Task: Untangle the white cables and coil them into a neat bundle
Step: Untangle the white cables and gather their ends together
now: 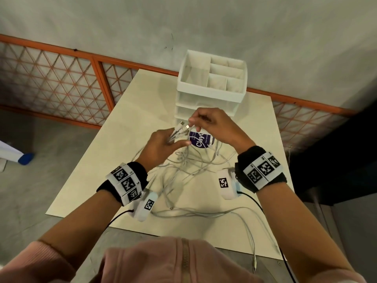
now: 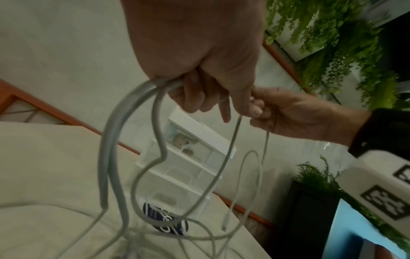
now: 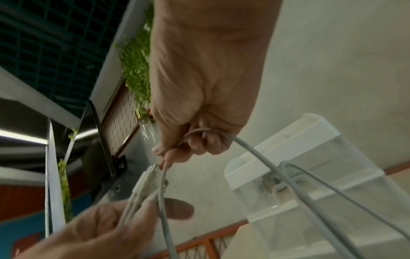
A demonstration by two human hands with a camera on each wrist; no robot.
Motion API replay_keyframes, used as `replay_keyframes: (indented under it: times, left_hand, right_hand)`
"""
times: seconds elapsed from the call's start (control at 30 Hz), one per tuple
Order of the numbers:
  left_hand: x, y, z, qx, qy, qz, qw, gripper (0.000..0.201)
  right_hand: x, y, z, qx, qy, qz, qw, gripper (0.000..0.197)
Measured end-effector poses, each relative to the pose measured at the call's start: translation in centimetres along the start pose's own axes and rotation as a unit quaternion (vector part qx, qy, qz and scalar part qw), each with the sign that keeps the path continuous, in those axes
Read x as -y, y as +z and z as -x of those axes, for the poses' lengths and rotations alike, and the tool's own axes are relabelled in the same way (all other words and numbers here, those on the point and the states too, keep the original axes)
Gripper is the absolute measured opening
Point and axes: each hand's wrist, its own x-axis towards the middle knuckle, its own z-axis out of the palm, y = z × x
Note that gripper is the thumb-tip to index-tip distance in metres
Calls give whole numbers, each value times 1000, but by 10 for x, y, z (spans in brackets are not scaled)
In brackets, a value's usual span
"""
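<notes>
Several white cables [image 1: 183, 170] lie tangled on the cream board [image 1: 102, 170], with loops trailing off its front right edge. My left hand [image 1: 163, 144] grips a bunch of cable ends, their plugs [image 1: 182, 126] sticking up side by side. My right hand [image 1: 212, 123] pinches one cable close to those plugs. In the left wrist view the cables [image 2: 115, 140] hang in loops from my left hand [image 2: 199, 73]. In the right wrist view the thumb and forefinger of my right hand [image 3: 173, 154] pinch a cable [image 3: 163, 192] beside the plugs [image 3: 144, 182] that my left hand [image 3: 106, 231] holds.
A white drawer organiser [image 1: 212, 82] with open top compartments stands at the board's far side. A round purple-labelled tub [image 1: 201, 139] sits just below my hands among the cables. Orange mesh railing [image 1: 61, 78] runs behind the board. A dark cabinet [image 1: 336, 160] stands to the right.
</notes>
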Motion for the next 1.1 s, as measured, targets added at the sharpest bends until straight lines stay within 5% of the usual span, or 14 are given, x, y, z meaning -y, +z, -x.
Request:
replay_keyframes:
  times: [0.07,0.17,0.3,0.4,0.57,0.7,0.8,0.97,1.1]
  left_hand:
    - [2,7,-1,0,-3,31,1000,35]
    - [5,1,-2,-81,3,55,995,14]
    - [-2,-23,-6,-196,54,-19,979,14]
    - [-1,-30,-6,-217,61,-52,973,13]
    - [29,-26,3,-197,52,-109,973,21]
    - [56,-27,9,-163,26,-173,971,35]
    - [57,-27,9,-112,-3,-192,975,36]
    - [33,-26,6,-112,-14,-98,989,30]
    - [3,-17,1,-159,17,2,987,68]
  right_hand:
    - [4,-1,0,-7,-12,-36,999,19]
    - [-16,-10,5,-11,12,-70,997,18]
    - [-76,-14,20,52,112,47,991,24]
    - [-118,-13,32,56,150,107,981,16]
    - [-121,-31,27,-92,134,123,979,18]
    - [-87,-57,12,-263,84,-5,961,14]
    - [-57,-70,5,-323,34,-54,944,15]
    - [-29,-60,-1,-225,-15,-51,973,11]
    - [-17,-34,2,-72,0,34,997,16]
